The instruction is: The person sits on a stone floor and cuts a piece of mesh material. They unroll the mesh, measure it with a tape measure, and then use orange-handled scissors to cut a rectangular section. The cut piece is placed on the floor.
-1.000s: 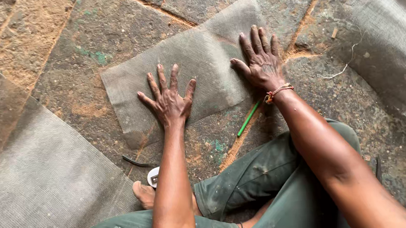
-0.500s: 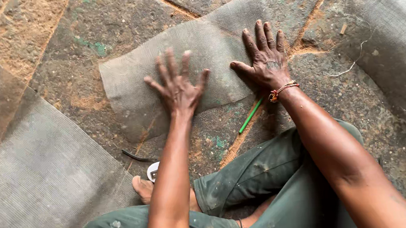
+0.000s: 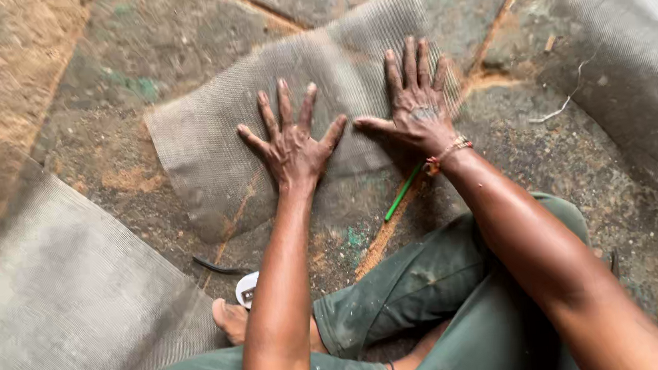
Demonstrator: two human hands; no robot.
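1. Nearest the camera, at 6 o'clock, are the person's folded legs in green trousers [image 3: 453, 302]. A bare foot [image 3: 233, 319] peeks out at 7 o'clock, and a small white round thing [image 3: 247, 289] lies just beside it.
2. Two bare arms reach forward from the body toward 12 o'clock. The left arm goes almost straight up the picture. The right arm comes in slanted from 4 o'clock.
3. The left hand [image 3: 290, 144] lies flat, palm down, on the grey mesh sheet [image 3: 216, 139]. Its fingers are spread wide apart and it grips nothing. The thumb points to 2 o'clock.
4. The right hand [image 3: 416, 104] also lies flat, palm down, on the same sheet, just to the right of the left hand. Its fingers are stretched out and a little apart, and it holds nothing. Its thumb points to 9 o'clock, close to the left thumb but not touching. A thin bracelet [image 3: 449, 152] is on the wrist.
5. A green stick [image 3: 402, 192] lies on the ground near the right wrist, at 5 o'clock from the sheet.
6. The grey mesh sheet lies spread out in the middle, on the stone floor [image 3: 130, 43], under both hands.
7. A bigger mesh piece [image 3: 59, 307] lies at 8 o'clock.
8. Farther off, at 2 o'clock, is another mesh piece [image 3: 638, 58], with a pale string [image 3: 566, 102] beside it.
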